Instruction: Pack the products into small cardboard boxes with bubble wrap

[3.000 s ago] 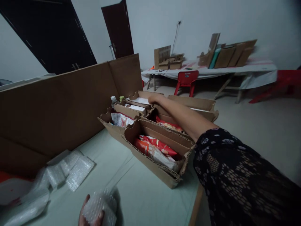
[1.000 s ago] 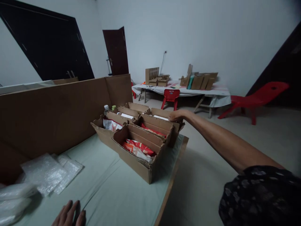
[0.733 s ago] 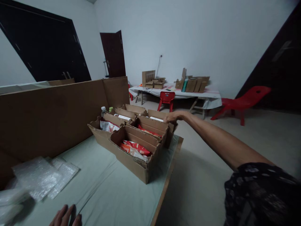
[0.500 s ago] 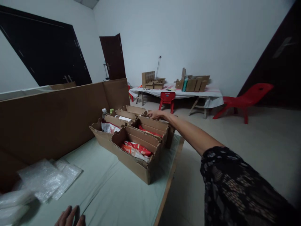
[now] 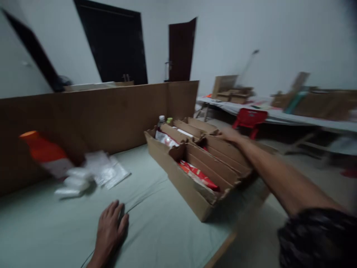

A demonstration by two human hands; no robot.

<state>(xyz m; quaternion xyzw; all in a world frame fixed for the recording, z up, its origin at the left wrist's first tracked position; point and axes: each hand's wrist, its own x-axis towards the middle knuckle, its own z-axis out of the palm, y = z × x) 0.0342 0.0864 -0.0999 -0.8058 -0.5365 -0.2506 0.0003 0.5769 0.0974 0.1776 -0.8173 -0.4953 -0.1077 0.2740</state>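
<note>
My left hand [image 5: 111, 230] lies flat on the pale green table cover [image 5: 156, 230], fingers stretched out, holding nothing. My right hand [image 5: 228, 134] reaches far out and rests on the top edge of a far cardboard box [image 5: 223, 147]; its fingers are blurred and partly hidden. Several open cardboard boxes stand together near the table's right edge. The nearest box [image 5: 192, 186] holds red and white packets [image 5: 198, 173]. Another box holds a white packet [image 5: 166, 139].
A long cardboard wall [image 5: 92, 115] runs behind the table. Bubble wrap pieces [image 5: 95, 173] and an orange and white object [image 5: 46, 153] lie at the left. Two bottle caps [image 5: 164, 120] show behind the boxes. A far table [image 5: 279, 115] with cardboard and a red chair [image 5: 248, 118] stand beyond.
The view has swung to the left and blurred. My left hand now shows whole and flat on the table. My right hand stays on the far boxes' edge.
</note>
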